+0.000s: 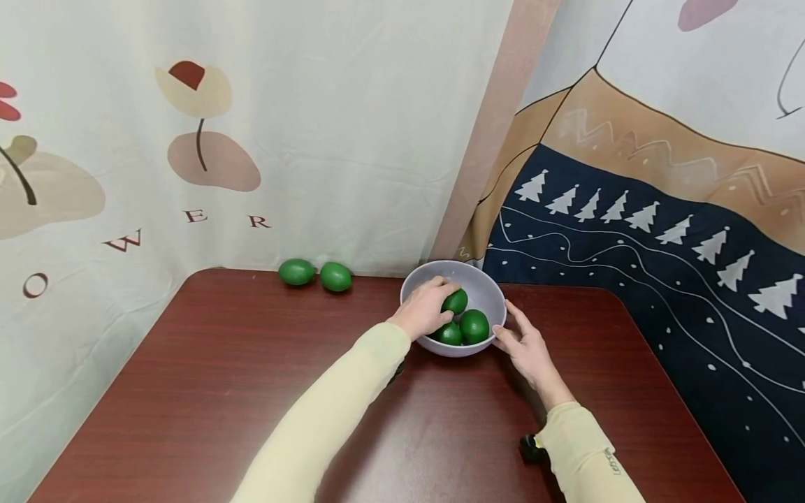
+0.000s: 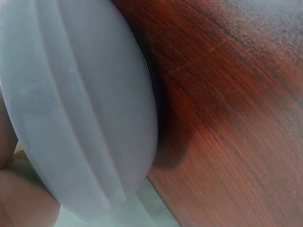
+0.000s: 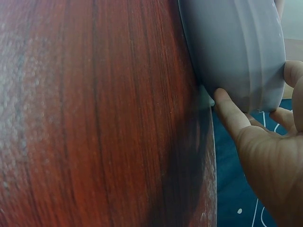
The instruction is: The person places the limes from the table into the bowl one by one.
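Observation:
A light purple-grey bowl [image 1: 453, 351] stands near the table's far edge with three green limes visible in it. My left hand [image 1: 425, 307] reaches over the bowl's left rim and holds the upper lime [image 1: 454, 301] between fingers and thumb. Below that one lie another lime [image 1: 474, 326] and a lime [image 1: 449, 334] partly under the hand. My right hand [image 1: 525, 347] grips the bowl's right side, thumb at the rim; in the right wrist view its fingers spread along the outer wall. The left wrist view shows mostly the bowl's outer wall [image 2: 94, 104].
Two more limes, a left one [image 1: 296, 272] and a right one [image 1: 336, 276], lie at the far edge of the dark red-brown table [image 1: 251, 391], left of the bowl. A patterned pale curtain [image 1: 352, 140] hangs right behind the table, a dark tree-print cloth [image 1: 629, 279] to the right.

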### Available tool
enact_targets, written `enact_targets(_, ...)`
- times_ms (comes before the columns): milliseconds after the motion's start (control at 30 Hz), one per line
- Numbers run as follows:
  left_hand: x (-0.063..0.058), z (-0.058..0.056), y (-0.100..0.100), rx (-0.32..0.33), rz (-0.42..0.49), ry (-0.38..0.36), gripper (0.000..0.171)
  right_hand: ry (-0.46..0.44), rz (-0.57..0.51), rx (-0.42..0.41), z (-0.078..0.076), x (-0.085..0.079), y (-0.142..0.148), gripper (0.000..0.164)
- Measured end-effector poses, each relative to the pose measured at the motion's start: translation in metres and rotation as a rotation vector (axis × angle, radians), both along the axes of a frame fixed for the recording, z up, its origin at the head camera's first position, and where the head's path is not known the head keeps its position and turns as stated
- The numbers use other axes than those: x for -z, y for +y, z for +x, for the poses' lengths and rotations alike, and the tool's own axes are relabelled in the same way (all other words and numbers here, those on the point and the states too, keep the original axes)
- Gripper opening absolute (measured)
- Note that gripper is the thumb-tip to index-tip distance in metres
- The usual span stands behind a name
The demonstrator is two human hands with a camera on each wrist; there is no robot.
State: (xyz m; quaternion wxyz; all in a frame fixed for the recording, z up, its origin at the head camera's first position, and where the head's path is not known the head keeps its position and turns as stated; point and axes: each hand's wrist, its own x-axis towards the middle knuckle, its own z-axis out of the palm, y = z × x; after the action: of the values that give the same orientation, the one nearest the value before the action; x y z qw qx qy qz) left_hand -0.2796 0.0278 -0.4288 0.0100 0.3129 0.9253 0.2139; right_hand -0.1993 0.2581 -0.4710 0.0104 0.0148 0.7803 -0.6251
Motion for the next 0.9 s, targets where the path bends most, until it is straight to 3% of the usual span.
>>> enact_targets(400, -0.002, -0.003, 0.009, -0.026, -0.055, -0.045, 0.050, 0.001, -0.007, 0.013, -0.001, 0.000, -0.001, 0.067)
enact_targets(900, -0.001, -0.004, 0.017, -0.024, -0.098, -0.016, 0.049, -0.004, -0.003, 0.013, -0.001, 0.000, 0.000, 0.067)
